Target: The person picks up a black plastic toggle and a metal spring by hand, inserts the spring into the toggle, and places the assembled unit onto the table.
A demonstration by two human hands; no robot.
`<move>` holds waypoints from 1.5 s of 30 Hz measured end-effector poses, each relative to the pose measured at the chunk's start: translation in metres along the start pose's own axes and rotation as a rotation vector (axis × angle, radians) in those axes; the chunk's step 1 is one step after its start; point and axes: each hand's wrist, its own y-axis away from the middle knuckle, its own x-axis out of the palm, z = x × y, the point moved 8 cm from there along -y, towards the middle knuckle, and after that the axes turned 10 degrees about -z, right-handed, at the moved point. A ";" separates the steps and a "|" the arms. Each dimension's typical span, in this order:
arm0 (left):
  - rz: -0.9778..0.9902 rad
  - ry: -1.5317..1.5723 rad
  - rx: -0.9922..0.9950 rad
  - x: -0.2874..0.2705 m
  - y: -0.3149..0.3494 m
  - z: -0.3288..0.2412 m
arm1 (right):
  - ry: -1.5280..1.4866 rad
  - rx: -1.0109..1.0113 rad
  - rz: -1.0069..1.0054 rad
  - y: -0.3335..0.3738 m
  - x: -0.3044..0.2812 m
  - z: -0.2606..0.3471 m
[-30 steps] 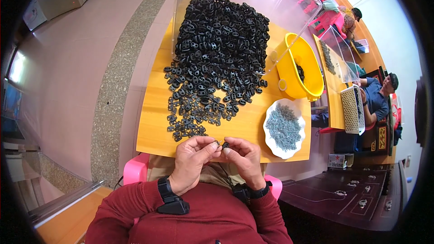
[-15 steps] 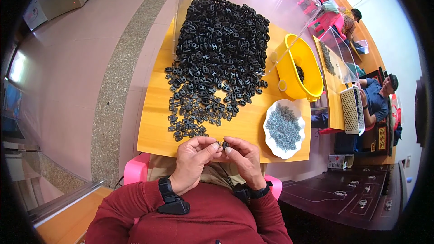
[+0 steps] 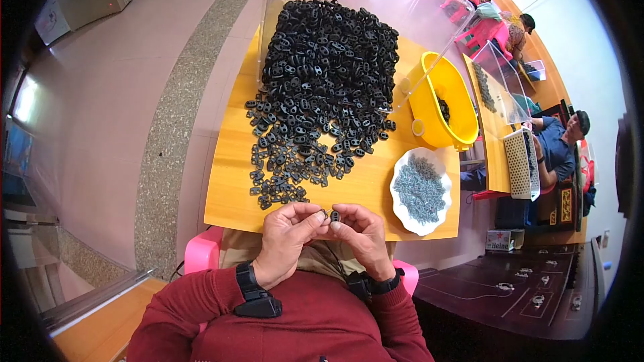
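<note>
Close together at the table's near edge, both hands are pinched. My right hand (image 3: 361, 233) holds a small black two-holed cord lock piece (image 3: 335, 216) between thumb and forefinger, its holes showing. Thumb and finger of my left hand (image 3: 287, 236) are closed on a small dark piece (image 3: 325, 214), mostly hidden by the fingertips. Just beyond lies a spread of loose black cord lock pieces (image 3: 282, 167), spilling from a big heap (image 3: 329, 53) in a tipped transparent bin (image 3: 429, 0). A white scalloped dish (image 3: 397, 212) of small metal springs (image 3: 421, 191) stands right of my hands.
A yellow tub (image 3: 463, 117) with some black pieces inside stands at the wooden table's (image 3: 235, 194) right side. Further right, a person in blue (image 3: 560, 144) sits by a white perforated basket (image 3: 522, 167). Other people sit farther back. A pink chair (image 3: 203, 255) is beneath me.
In my right hand's fingertips the cord lock piece has turned slightly, so its holes show more plainly. My left hand keeps its pinch almost unmoved.
</note>
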 end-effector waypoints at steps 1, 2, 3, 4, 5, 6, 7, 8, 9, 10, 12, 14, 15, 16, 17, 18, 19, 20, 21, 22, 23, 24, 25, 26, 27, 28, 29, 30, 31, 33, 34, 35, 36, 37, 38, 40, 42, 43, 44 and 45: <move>-0.004 -0.005 -0.002 0.000 0.000 0.000 | -0.024 0.016 0.006 0.000 0.001 0.000; -0.004 -0.004 -0.001 -0.001 0.000 0.000 | -0.048 0.033 0.013 0.001 0.002 0.000; -0.001 -0.002 -0.001 -0.001 0.000 0.001 | -0.047 0.033 0.013 0.001 0.002 0.001; 0.002 0.000 0.000 -0.001 -0.001 0.001 | -0.016 0.049 0.011 0.001 0.002 0.000; 0.003 0.000 0.000 -0.001 -0.001 0.001 | 0.016 0.064 0.008 0.001 0.001 -0.001; 0.005 0.000 0.001 -0.001 -0.001 0.001 | 0.016 0.063 0.007 0.001 0.000 -0.002; 0.007 -0.001 0.001 0.000 -0.001 0.001 | 0.036 0.042 0.009 0.001 -0.001 -0.003; 0.008 -0.001 0.002 0.000 -0.001 0.001 | 0.056 0.020 0.012 0.001 -0.002 -0.003; 0.008 0.002 -0.003 0.000 0.000 0.000 | 0.056 0.019 0.012 0.000 -0.002 -0.003; 0.009 0.005 -0.008 0.001 0.000 0.000 | 0.085 -0.009 0.026 0.000 -0.001 0.000; 0.008 0.003 -0.008 0.001 0.000 0.000 | 0.114 -0.038 0.041 0.000 0.001 0.003; 0.008 0.001 -0.008 0.002 0.000 -0.001 | -0.019 0.039 0.017 0.001 0.002 0.002; 0.009 -0.001 -0.011 0.002 0.000 -0.001 | -0.019 0.038 0.017 0.001 0.001 0.002; 0.010 -0.003 -0.014 0.002 0.000 -0.001 | -0.037 0.049 0.005 0.000 -0.001 0.000; 0.011 -0.004 -0.014 0.002 -0.001 -0.001 | -0.054 0.059 -0.007 0.000 -0.002 -0.001; 0.019 -0.010 -0.020 0.003 -0.001 -0.001 | -0.055 0.058 -0.007 0.000 -0.002 -0.001; 0.028 -0.016 -0.026 0.003 -0.001 0.000 | -0.061 0.064 -0.018 0.000 -0.003 -0.002; 0.028 -0.016 -0.025 0.003 -0.001 0.000 | -0.068 0.070 -0.029 0.000 -0.003 -0.002; 0.037 -0.016 -0.026 0.004 -0.001 0.000 | -0.069 0.069 -0.029 0.000 -0.003 -0.002; 0.046 -0.017 -0.027 0.004 -0.001 -0.001 | -0.073 0.059 -0.034 0.000 -0.003 0.001; 0.046 -0.017 -0.026 0.005 0.000 -0.001 | -0.078 0.050 -0.039 0.000 -0.002 0.002; 0.056 -0.025 -0.030 0.006 0.000 -0.001 | -0.079 0.050 -0.039 0.001 -0.002 0.002; 0.066 -0.032 -0.034 0.007 0.001 -0.001 | -0.109 0.045 -0.050 0.001 -0.002 0.002; 0.065 -0.032 -0.034 0.007 0.001 -0.001 | -0.139 0.041 -0.061 0.001 -0.002 0.003; 0.067 -0.047 -0.031 0.007 0.001 -0.001 | -0.139 0.042 -0.060 0.000 -0.004 0.002; 0.068 -0.061 -0.029 0.007 0.001 -0.001 | -0.118 0.029 -0.029 0.000 -0.005 0.001; 0.067 -0.061 -0.028 0.007 0.001 0.000 | -0.095 0.016 0.002 0.000 -0.004 0.001; 0.073 -0.045 -0.030 0.007 0.001 0.001 | -0.095 0.016 0.003 0.001 -0.003 0.001; 0.079 -0.029 -0.031 0.007 0.001 0.002 | -0.084 0.014 -0.039 0.001 -0.004 0.002; 0.084 -0.035 -0.030 0.007 0.000 0.004 | -0.073 0.014 -0.082 0.001 -0.007 0.001; 0.090 -0.041 -0.028 0.007 0.000 0.005 | -0.064 0.003 -0.079 0.001 -0.007 0.000; 0.087 -0.041 -0.028 0.006 0.000 0.005 | -0.055 -0.008 -0.074 0.001 -0.008 0.000; 0.097 -0.042 -0.028 0.006 0.000 0.005 | -0.055 -0.006 -0.073 0.001 -0.007 0.000; 0.107 -0.042 -0.027 0.007 0.000 0.005 | -0.050 -0.010 -0.069 0.001 -0.007 0.001; 0.105 -0.042 -0.028 0.007 0.000 0.005 | -0.045 -0.014 -0.065 0.001 -0.006 0.002; 0.098 -0.058 -0.035 0.007 0.001 0.005 | -0.048 -0.020 -0.057 0.001 -0.007 0.001; 0.095 -0.060 -0.037 0.007 0.001 0.004 | -0.049 -0.027 -0.051 0.000 -0.007 0.001; 0.092 -0.061 -0.039 0.007 0.001 0.004 | -0.053 -0.024 -0.050 0.000 -0.007 0.001; 0.092 -0.061 -0.040 0.007 0.001 0.005 | -0.057 -0.021 -0.049 0.000 -0.007 0.000; 0.093 -0.066 -0.025 0.006 0.001 0.004 | -0.057 -0.020 -0.049 0.001 -0.006 0.000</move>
